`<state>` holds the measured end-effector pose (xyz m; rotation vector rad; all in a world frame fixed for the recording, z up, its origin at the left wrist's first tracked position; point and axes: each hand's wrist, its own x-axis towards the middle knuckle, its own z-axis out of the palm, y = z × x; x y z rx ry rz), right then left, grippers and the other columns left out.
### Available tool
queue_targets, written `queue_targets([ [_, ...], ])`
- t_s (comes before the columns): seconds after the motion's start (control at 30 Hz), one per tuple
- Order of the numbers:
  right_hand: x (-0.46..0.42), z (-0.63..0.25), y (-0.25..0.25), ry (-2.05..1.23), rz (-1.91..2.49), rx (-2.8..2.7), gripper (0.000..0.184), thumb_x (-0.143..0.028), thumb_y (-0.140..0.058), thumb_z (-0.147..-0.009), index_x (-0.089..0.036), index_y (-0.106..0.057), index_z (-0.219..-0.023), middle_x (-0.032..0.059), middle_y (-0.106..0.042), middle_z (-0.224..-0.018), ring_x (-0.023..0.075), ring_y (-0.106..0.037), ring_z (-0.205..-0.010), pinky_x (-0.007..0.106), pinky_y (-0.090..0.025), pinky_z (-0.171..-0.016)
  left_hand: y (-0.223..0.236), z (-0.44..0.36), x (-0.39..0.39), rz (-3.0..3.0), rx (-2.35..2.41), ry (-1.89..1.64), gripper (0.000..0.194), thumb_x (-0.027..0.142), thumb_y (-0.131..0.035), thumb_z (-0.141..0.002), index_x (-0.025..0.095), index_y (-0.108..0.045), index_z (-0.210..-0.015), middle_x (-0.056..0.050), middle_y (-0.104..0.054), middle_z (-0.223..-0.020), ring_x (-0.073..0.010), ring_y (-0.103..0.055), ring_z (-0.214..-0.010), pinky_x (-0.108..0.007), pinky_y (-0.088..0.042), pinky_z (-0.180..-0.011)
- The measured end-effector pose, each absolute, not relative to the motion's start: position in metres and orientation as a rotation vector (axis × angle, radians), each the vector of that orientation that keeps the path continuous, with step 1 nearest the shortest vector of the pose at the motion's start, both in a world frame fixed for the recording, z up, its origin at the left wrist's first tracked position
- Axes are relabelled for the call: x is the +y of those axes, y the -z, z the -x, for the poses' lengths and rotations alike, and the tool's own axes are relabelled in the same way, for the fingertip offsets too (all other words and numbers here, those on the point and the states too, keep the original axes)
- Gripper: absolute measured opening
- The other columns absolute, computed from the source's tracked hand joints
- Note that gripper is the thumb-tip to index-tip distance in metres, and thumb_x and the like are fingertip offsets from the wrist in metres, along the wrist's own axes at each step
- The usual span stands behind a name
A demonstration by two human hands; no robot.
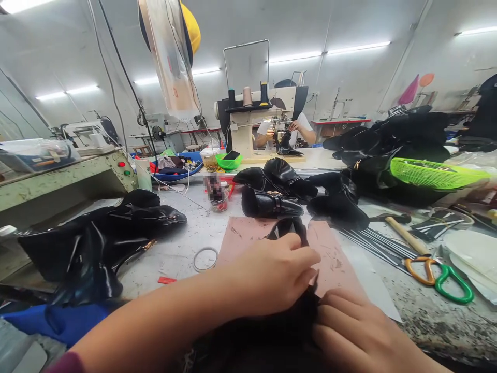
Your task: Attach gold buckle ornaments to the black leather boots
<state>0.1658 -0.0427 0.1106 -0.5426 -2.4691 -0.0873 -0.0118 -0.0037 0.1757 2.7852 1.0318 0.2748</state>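
A black boot upper (289,226) lies over the pink board (330,254), its dark body running down towards me beneath my hands. My left hand (281,269) reaches across it with the fingers bent and pinched on its edge; the fingertips are partly hidden. Lower and to the right, my right hand (355,329) has its fingers curled against the dark material, gripping its side. Beyond the board lie more shiny black boot uppers (272,202), one with a buckled strap.
At the right are orange-and-green-handled scissors (452,285), a hammer (407,235), black strips (373,246) and a green basket (423,173). Black uppers (93,238) and a tape roll (205,259) lie left. A person (306,129) works behind the sewing machine (244,129).
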Motion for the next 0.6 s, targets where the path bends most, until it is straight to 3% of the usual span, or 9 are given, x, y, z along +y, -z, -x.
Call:
queue_targets([
  [0.13, -0.031, -0.175, -0.119, 0.104, 0.556, -2.445, 0.028, -0.015, -0.04, -0.09, -0.019, -0.05, -0.064, 0.0014, -0.052, -0.062, 0.0144, -0.044, -0.057, 0.028, -0.032, -0.053, -0.187, 0.021, -0.005, -2.722, 0.895, -0.531, 0.03, 0.003, -0.045, -0.07, 0.016, -0.049, -0.097, -0.004, -0.048, -0.097, -0.0117, -0.05, -0.073, -0.022, -0.044, -0.066],
  [0.27, -0.024, -0.18, -0.128, 0.103, 0.528, -2.468, 0.03, -0.015, -0.038, -0.091, -0.018, -0.049, -0.063, 0.001, -0.051, -0.062, 0.0137, -0.041, -0.056, 0.028, -0.032, -0.054, -0.203, 0.022, -0.004, -2.737, 0.734, -0.207, 0.036, -0.002, -0.046, -0.063, 0.019, -0.053, -0.092, -0.003, -0.052, -0.109, -0.0105, -0.054, -0.079, -0.019, -0.044, -0.07],
  [0.43, -0.024, -0.185, -0.131, 0.142, 0.543, -2.414, 0.031, -0.013, -0.036, -0.089, -0.018, -0.053, -0.063, 0.0015, -0.052, -0.063, 0.0132, -0.042, -0.054, 0.027, -0.035, -0.054, -0.223, 0.01, -0.002, -2.756, 0.817, 0.255, 0.025, 0.006, -0.055, -0.07, 0.021, -0.06, -0.089, 0.003, -0.063, -0.073, -0.0143, -0.057, -0.066, -0.021, -0.042, -0.058],
  [0.53, -0.026, -0.192, -0.132, 0.098, 0.658, -2.372, 0.025, -0.013, -0.04, -0.086, -0.017, -0.061, -0.073, 0.0101, -0.06, -0.099, 0.0159, -0.056, -0.075, 0.028, -0.044, -0.067, -0.226, 0.003, 0.001, -2.849, 0.776, 0.305, 0.009, 0.011, -0.061, -0.074, 0.02, -0.062, -0.072, 0.001, -0.063, -0.069, -0.0149, -0.057, -0.066, -0.021, -0.042, -0.059],
  [0.6, -0.027, -0.196, -0.134, 0.051, 0.677, -2.418, 0.022, -0.015, -0.043, -0.086, -0.017, -0.063, -0.078, 0.0144, -0.051, -0.122, 0.02, -0.058, -0.092, 0.03, -0.046, -0.077, -0.225, -0.002, 0.003, -2.877, 0.769, 0.329, 0.011, 0.012, -0.065, -0.074, 0.018, -0.061, -0.064, 0.001, -0.063, -0.069, -0.0145, -0.058, -0.067, -0.02, -0.042, -0.058],
])
